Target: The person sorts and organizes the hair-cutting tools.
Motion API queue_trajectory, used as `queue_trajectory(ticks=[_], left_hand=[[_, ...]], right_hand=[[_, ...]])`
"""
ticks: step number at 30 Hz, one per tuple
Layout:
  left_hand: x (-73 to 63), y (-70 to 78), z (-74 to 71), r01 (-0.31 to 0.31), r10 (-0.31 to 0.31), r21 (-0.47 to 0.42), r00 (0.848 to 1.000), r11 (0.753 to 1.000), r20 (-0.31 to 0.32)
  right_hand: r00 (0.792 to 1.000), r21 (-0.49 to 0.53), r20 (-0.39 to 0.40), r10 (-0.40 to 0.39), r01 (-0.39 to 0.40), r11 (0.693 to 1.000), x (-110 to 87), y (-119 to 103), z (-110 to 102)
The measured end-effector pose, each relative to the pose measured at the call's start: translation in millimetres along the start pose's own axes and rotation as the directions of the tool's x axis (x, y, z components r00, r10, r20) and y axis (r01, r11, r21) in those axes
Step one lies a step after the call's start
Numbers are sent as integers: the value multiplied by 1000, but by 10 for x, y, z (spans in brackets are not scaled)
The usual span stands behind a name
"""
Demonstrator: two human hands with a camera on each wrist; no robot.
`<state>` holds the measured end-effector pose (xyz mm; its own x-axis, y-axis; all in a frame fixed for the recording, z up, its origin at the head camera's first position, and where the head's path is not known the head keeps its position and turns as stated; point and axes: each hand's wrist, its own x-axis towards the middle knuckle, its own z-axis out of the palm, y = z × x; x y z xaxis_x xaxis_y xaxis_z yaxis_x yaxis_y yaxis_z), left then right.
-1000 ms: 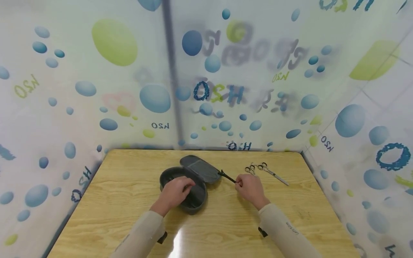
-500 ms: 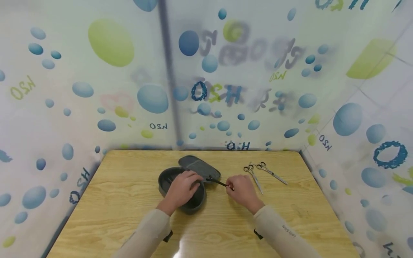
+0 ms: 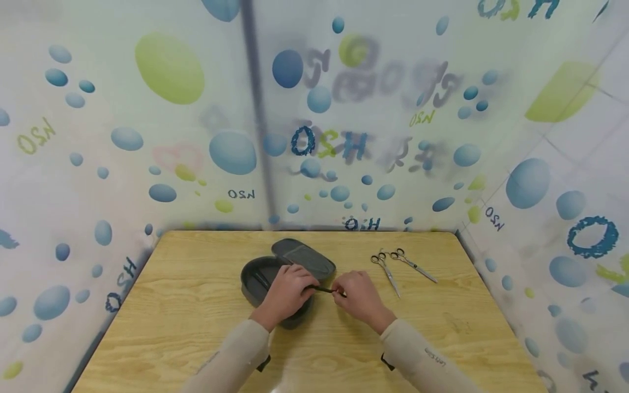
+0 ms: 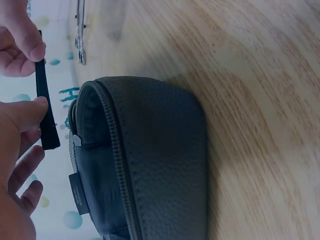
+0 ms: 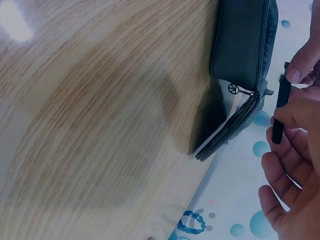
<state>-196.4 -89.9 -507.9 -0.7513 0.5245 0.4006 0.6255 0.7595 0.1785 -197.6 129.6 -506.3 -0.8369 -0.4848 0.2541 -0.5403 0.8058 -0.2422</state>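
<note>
1. L hand (image 3: 286, 290): thumb + finger pinch one end of black clip (image 4: 48, 117).
2. R hand (image 3: 357, 295): pinches clip's other end, thumb on top, other fingers loosely bent (right wrist view).
3. Clip: held up off desk (image 3: 187, 316), btwn both hands, just beside right edge of case in head view.
4. Case (image 3: 249, 295): dark grey, unzipped, sits on desk; L hand is over it, hiding part of its opening. Slim dark item (image 3: 262, 280) inside, too small to ID.
5. Lid (image 3: 312, 262): folded back at case's far right side; metal zip pull (image 5: 233, 89) hangs near where it joins.
6. Scissors (image 3: 388, 273) + 2nd pair (image 3: 416, 266): on desk, right of lid, handles near each other, tips apart.
</note>
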Motion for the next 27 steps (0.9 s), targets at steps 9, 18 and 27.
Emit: queue_trajectory(ticks=[9, 18, 27], left_hand=[[-13, 2, 28, 18, -18, -3, 999, 1000, 35], [-31, 2, 22, 19, -17, -29, 998, 999, 64], [-29, -23, 31, 20, -19, -18, 999, 1000, 32]], right_hand=[[1000, -16, 6, -18, 19, 1000, 2, -47, 6], [999, -29, -16, -34, 33, 999, -10, -43, 43], [999, -3, -30, -20, 20, 1000, 7, -32, 53]])
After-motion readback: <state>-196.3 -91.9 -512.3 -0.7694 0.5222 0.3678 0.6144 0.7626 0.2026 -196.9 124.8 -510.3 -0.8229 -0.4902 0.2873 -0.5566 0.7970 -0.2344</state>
